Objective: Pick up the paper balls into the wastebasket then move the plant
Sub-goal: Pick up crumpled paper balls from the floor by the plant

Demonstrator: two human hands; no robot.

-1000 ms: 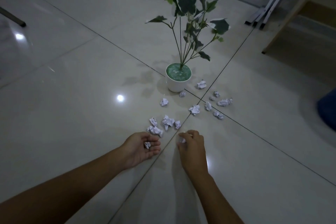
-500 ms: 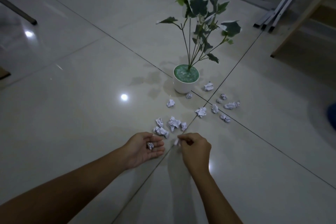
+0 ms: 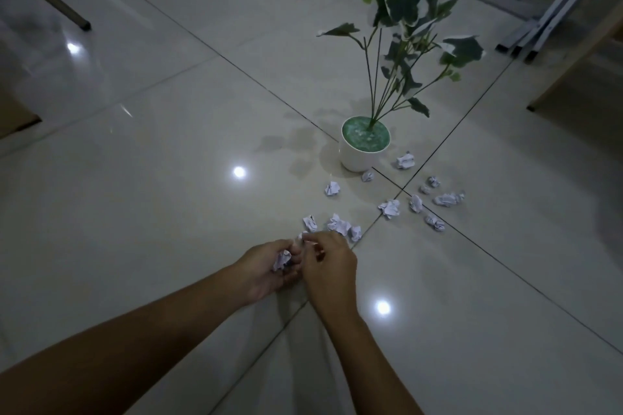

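No readable writing. My left hand (image 3: 269, 268) cups paper ball (image 3: 282, 259); right hand (image 3: 328, 266) touching, grip unclear. Plant (image 3: 365, 148) beyond.

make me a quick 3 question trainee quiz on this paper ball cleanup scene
1. True or false: the left hand holds a paper ball.
2. The plant pot is: A tipped over, B upright on the floor, C in a hand.
3. Fill in: the right hand is right next to the ____ hand.

Key: 1 true. 2 B. 3 left.
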